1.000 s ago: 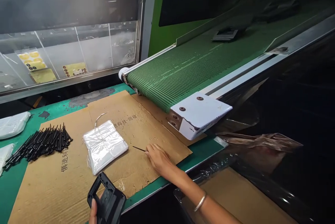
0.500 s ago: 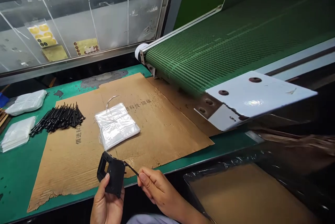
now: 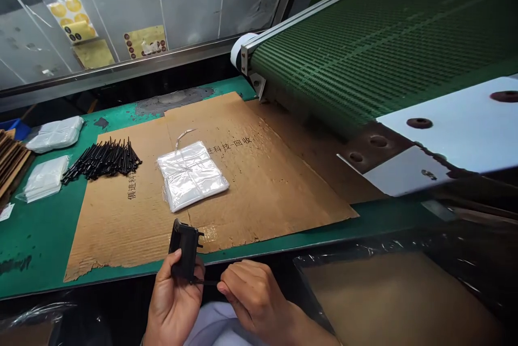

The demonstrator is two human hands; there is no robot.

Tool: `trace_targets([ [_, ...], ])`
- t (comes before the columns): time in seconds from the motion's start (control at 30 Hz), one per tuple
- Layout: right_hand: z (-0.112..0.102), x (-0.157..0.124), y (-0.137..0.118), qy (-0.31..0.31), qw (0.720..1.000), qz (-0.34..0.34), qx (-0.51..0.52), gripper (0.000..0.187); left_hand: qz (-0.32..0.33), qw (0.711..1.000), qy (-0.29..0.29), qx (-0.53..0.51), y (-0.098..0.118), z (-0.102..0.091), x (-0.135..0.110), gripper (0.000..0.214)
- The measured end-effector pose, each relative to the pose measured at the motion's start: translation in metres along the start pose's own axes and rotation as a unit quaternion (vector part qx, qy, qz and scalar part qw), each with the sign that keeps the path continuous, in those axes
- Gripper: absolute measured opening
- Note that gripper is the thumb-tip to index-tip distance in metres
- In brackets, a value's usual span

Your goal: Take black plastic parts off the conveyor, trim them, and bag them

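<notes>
My left hand point(image 3: 176, 294) grips a black plastic housing point(image 3: 186, 251) with small pegs on its right side, held over the table's front edge. To its right, my right hand point(image 3: 254, 289) is closed on a thin black rod point(image 3: 209, 282), whose far end meets the housing's lower corner. Whether the tip sits inside the housing or only touches it I cannot tell. Beyond my hands a tied stack of clear plastic bags point(image 3: 194, 176) lies on a cardboard sheet point(image 3: 283, 195). A pile of black rods point(image 3: 107, 158) rests at the sheet's left side.
More bag stacks point(image 3: 56, 133) lie on the green table point(image 3: 24, 249) at left, near cardboard pieces point(image 3: 10, 165). A green conveyor belt point(image 3: 343, 65) with a white end plate point(image 3: 457, 135) projects from the right. Below it stands a plastic-lined box point(image 3: 396, 303).
The housing has turned in my left hand. My right hand has brought the rod from the housing's upper right corner down to its lower corner. The camera view has shifted.
</notes>
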State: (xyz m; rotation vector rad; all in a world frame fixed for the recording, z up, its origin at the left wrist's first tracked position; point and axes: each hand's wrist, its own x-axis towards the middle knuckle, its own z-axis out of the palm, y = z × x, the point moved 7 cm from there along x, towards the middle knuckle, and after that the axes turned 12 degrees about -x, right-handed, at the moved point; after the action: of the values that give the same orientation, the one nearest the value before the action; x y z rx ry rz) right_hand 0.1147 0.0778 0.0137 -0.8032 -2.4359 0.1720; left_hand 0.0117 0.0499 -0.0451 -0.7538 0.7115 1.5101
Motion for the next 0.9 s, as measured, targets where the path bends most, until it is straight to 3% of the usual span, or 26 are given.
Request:
trace_targets([
  [0.2,0.004,-0.002,0.001,-0.015,1.000,-0.003,0.004,0.038,-0.033,0.999,-0.008,-0.031,-0.006,-0.002,0.001,0.025],
  [0.5,-0.005,0.008,0.024,0.044,0.999,0.024,0.006,0.038,-0.053,0.998,0.029,-0.015,-0.014,-0.013,-0.003,0.027],
  [0.7,-0.009,0.011,0.041,0.046,0.998,0.037,0.006,0.037,-0.068,0.995,0.021,0.074,-0.006,-0.027,0.004,0.019],
  [0.8,-0.013,0.009,0.037,0.038,0.999,0.003,0.011,0.040,-0.079,0.991,-0.014,0.105,-0.003,-0.026,0.007,0.008],
  [0.9,-0.015,0.007,0.029,0.023,0.999,-0.041,0.023,0.043,-0.107,0.983,-0.092,0.115,-0.006,-0.015,0.008,0.014],
])
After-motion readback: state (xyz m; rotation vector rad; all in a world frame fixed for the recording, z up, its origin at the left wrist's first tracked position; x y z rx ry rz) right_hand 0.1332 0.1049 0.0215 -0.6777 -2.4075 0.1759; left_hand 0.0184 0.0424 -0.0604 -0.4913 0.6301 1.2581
